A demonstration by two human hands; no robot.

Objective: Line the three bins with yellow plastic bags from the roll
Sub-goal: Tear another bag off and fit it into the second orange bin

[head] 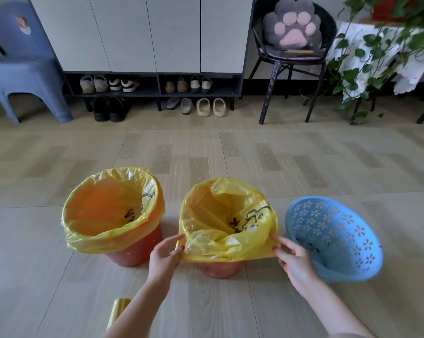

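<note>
Three bins stand in a row on the floor. The left red bin (135,252) wears a yellow bag (113,237) folded over its rim. The middle red bin (219,269) holds a second yellow bag (228,242), whose near edge hangs over the rim. My left hand (164,257) pinches that edge at its left corner. My right hand (295,262) pinches it at the right corner. The blue perforated bin (337,240) on the right has no bag in it. The yellow bag roll (119,311) lies on the floor by my left forearm, partly hidden.
A blue plastic stool (27,76) stands at the back left. A shoe cabinet (152,86) with several pairs of shoes runs along the wall. A black chair (291,69) with a paw cushion and a trailing plant (376,57) are at the back right.
</note>
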